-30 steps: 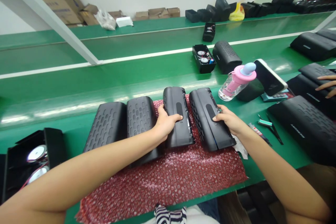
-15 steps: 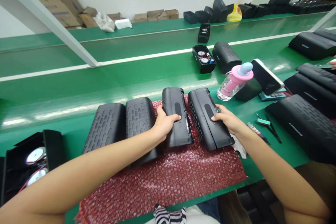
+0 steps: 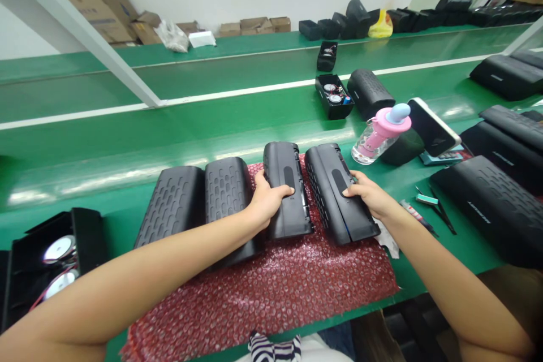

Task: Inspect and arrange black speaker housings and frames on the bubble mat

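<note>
My left hand (image 3: pixel 271 198) grips a black speaker housing (image 3: pixel 283 161), its thumb lying across the dark oval panel on the top face. Just to the right, my right hand (image 3: pixel 368 192) is closed round a second black speaker housing (image 3: pixel 324 181), thumb on its oval panel. Both housings rest side by side on red bubble wrap (image 3: pixel 271 294), a narrow gap between them. Left of them stand two more black housings with textured grilles, a nearer one (image 3: pixel 227 186) and a farther one (image 3: pixel 172 203), partly hidden behind my left forearm.
An open housing with round speakers (image 3: pixel 59 249) stands at the left. Beyond my right hand are a pink-lidded bottle (image 3: pixel 377 133), a propped phone (image 3: pixel 432 127) and tweezers (image 3: pixel 443 215). More black housings (image 3: pixel 492 203) line the right side. An open housing (image 3: pixel 334 96) lies on the conveyor.
Both hands keep their hold on the two housings, which stay in place. The whole view has shifted very slightly.
</note>
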`<move>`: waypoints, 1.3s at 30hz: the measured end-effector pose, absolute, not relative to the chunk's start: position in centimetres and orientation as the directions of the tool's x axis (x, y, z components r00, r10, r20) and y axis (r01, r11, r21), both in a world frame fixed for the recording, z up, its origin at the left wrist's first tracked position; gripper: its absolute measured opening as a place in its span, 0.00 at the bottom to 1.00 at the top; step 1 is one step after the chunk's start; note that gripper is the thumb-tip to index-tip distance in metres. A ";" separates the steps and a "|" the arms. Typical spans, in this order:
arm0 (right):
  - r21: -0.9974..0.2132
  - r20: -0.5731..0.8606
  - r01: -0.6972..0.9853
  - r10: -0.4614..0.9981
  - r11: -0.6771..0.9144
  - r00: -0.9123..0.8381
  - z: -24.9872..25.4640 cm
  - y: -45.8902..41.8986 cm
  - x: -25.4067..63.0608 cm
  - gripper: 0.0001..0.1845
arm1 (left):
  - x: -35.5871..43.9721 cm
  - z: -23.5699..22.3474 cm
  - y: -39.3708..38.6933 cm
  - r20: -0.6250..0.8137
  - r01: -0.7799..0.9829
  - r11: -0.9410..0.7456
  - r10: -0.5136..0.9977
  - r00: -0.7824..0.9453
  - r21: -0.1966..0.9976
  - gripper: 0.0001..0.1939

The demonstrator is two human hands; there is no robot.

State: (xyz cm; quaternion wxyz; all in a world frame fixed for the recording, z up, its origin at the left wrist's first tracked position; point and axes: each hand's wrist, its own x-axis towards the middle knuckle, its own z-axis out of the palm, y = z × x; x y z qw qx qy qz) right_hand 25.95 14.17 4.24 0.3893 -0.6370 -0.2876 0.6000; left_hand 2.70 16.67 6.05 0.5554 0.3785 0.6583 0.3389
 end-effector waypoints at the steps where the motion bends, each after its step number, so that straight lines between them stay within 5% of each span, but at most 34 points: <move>1: -0.841 -0.540 -0.101 0.834 -0.531 0.114 4.2 14.2 25.9 0.40 | 2.7 6.1 16.6 -0.474 0.120 0.483 0.876 -0.094 0.868 0.46; 39: -0.846 -0.533 -0.067 0.838 -0.528 0.118 4.4 14.2 25.8 0.37 | 2.5 5.7 16.4 -0.424 0.120 0.429 0.903 -0.069 0.895 0.48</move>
